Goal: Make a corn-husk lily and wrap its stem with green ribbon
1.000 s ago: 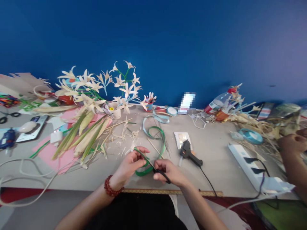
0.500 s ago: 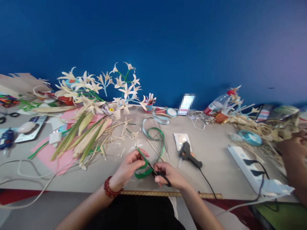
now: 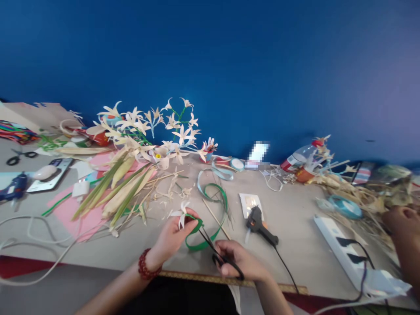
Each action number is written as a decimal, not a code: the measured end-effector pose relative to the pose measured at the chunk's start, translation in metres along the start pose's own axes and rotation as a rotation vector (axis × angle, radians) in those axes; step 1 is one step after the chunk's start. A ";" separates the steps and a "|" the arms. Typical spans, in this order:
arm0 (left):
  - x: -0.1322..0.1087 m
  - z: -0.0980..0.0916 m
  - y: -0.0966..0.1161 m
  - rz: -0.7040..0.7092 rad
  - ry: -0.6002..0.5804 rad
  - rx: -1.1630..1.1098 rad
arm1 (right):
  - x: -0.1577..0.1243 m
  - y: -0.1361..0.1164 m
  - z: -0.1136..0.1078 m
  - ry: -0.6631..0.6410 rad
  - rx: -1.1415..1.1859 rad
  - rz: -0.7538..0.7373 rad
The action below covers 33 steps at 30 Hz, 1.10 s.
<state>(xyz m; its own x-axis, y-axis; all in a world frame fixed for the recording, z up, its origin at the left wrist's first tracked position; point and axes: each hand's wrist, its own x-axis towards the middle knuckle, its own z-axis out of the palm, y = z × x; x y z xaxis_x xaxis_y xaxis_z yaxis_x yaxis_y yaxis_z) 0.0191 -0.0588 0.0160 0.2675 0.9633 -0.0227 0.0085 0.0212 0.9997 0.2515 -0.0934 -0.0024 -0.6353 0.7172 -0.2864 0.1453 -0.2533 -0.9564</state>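
Observation:
My left hand (image 3: 172, 236), with a red bead bracelet at the wrist, pinches a small cream husk flower (image 3: 181, 214) together with the end of a green ribbon (image 3: 203, 238) that loops across the table. My right hand (image 3: 241, 260) grips black scissors (image 3: 216, 251). The blades stand apart and point up-left at the ribbon beside my left fingers. Both hands hover over the table's front edge.
A black glue gun (image 3: 260, 221) lies right of my hands, a white power strip (image 3: 341, 245) farther right. Husk flowers and leaves (image 3: 131, 175) crowd the left. Another person's hand (image 3: 403, 221) is at the far right. A ruler (image 3: 262, 284) lines the front edge.
The view has tilted, so everything sits lower in the picture. My right hand has drawn back toward me with the scissors, and a cream flower now shows in my left fingers.

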 end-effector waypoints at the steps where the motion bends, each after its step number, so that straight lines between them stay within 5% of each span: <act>1: 0.000 -0.002 0.001 0.047 0.013 0.063 | -0.003 -0.002 -0.001 -0.005 -0.049 0.015; 5: 0.003 -0.013 0.006 0.350 0.096 0.418 | -0.020 -0.010 -0.008 0.054 -0.281 0.074; 8: 0.007 -0.020 0.010 0.463 0.081 0.657 | -0.028 -0.013 -0.012 0.215 -0.364 0.060; 12: 0.011 -0.021 0.014 0.434 0.081 0.801 | -0.025 -0.017 -0.013 0.471 -0.366 0.009; 16: 0.013 -0.019 0.015 0.362 0.041 0.843 | -0.015 -0.021 -0.011 0.666 -0.565 0.113; 25: 0.014 -0.019 0.019 0.302 -0.004 0.785 | 0.005 -0.013 -0.008 0.832 -0.599 0.073; 33: 0.019 -0.021 0.010 0.354 0.024 0.857 | -0.004 -0.025 -0.024 1.081 -0.801 0.132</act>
<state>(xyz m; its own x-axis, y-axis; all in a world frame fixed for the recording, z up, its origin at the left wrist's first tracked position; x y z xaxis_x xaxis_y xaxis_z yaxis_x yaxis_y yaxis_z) 0.0041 -0.0344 0.0255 0.3707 0.8813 0.2930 0.6422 -0.4712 0.6046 0.2687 -0.0739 0.0216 0.2739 0.9587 0.0759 0.7925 -0.1803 -0.5826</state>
